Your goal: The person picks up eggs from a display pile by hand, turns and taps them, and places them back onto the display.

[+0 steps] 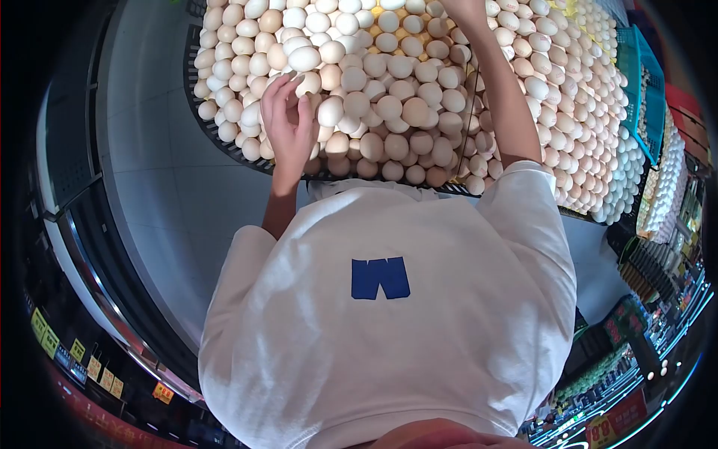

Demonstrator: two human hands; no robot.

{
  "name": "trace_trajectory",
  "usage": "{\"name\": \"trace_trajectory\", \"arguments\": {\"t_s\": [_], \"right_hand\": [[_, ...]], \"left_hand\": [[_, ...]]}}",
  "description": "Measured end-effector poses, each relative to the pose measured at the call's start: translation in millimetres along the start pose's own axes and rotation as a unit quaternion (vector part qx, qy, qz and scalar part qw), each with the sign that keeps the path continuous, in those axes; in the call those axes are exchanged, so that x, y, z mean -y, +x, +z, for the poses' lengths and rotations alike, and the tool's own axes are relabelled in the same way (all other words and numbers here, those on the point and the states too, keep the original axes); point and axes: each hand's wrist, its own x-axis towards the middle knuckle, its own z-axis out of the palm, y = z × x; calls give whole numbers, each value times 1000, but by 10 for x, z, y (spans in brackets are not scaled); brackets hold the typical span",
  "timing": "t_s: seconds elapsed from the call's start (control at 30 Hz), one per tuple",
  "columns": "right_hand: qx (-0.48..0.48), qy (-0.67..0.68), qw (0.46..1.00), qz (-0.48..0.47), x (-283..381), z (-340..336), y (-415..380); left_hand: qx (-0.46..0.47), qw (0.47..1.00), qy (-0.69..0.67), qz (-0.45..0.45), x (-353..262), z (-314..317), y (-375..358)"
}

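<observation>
Many white and light brown eggs (389, 108) lie piled in a black slatted crate. At the left part of the pile my left hand (288, 116) has its fingers and thumb curled round a pale egg (307, 84), which rests among the others. My right hand (461, 6) reaches over the far side of the pile; only its wrist end shows at the top edge, and its fingers are out of the frame. Near it, a yellow egg tray (410, 43) holds white eggs, with some hollows showing.
More eggs (568, 112) are stacked to the right, beyond a dark divider. A teal basket (632, 90) stands at the far right. The crate's black rim (196, 97) curves along the left, beside a grey floor (149, 150). Shelves with price tags (48, 340) are at lower left.
</observation>
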Motion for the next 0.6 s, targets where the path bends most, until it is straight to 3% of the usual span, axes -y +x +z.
{"name": "trace_trajectory", "arguments": {"t_s": [0.07, 0.13, 0.2, 0.27, 0.37, 0.6], "right_hand": [[-41, 69, 995, -52, 123, -99, -404], [41, 193, 980, -28, 137, -114, -932], [54, 233, 970, -44, 431, -173, -1466], [107, 193, 973, -66, 668, -244, -1917], [111, 187, 972, -93, 736, -39, -2378], [99, 76, 973, -194, 828, 372, -2605]], "left_hand": [[0, 1000, -25, 6, -54, 14, -2], [-5, 1000, -5, 24, -24, 10, -36], [-13, 999, 13, 44, -32, 6, -57], [-21, 998, 19, 58, -70, -15, -98], [-15, 998, 30, 54, -64, -50, -162], [-17, 995, 66, 66, -36, -139, -415]]}}
